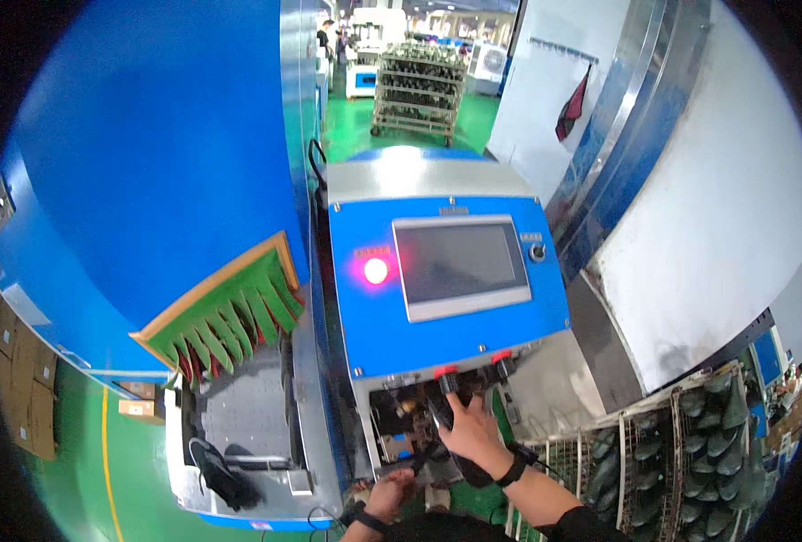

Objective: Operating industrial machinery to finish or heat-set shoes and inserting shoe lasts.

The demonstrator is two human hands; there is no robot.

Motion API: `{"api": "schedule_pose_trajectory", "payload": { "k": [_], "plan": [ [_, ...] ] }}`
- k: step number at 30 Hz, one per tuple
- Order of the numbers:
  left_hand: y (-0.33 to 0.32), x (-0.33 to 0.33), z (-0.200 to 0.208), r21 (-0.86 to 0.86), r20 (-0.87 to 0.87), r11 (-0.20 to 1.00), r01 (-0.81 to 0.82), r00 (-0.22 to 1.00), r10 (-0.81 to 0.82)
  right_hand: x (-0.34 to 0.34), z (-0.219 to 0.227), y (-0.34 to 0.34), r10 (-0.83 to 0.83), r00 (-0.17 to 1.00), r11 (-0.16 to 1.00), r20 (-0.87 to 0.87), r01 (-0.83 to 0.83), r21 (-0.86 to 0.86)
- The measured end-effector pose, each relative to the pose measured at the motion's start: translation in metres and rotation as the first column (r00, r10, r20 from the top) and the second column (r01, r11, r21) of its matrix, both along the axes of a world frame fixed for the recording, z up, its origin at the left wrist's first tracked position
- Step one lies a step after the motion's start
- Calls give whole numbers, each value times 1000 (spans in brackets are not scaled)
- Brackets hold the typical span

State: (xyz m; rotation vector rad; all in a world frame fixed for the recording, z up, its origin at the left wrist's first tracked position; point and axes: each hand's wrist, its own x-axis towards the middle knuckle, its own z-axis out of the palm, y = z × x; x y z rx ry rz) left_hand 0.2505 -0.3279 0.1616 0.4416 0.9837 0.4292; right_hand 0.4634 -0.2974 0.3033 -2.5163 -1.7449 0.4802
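Observation:
My right hand [476,441], with a dark band at the wrist, reaches under the front of a blue control panel [365,339]. Its forefinger is stretched up to a black button [447,383] with a red collar, and its other fingers lie over a dark piece below. Lower and to the left, my left hand [392,493] is closed at the end of something dark that I cannot make out. Metal machine parts [401,443] show in the opening between the hands. A second black button [504,365] with a red collar sits to the right.
The panel carries a dark screen [459,266], a lit red lamp [375,270] and a key switch [536,252]. At left, green strips [234,316] curtain a machine opening above a bed holding a black item [220,474]. Racks of dark shoe-shaped pieces [717,434] stand at right; a wheeled rack [419,90] stands ahead.

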Motion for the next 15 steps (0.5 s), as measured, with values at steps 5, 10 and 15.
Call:
{"api": "schedule_pose_trajectory", "payload": {
  "k": [5,10,15],
  "plan": [
    [14,-12,25,-17,-148,995,96,984,-97,-8,1,0,-39,996,995,-78,32,-90],
    [8,-16,35,3,5,994,112,994,-112,-11,-4,-16,-28,997,992,-68,36,118],
    [6,-19,1,192,34,915,356,929,-368,-15,-10,-39,-37,999,926,-21,42,376]
  ]
}}
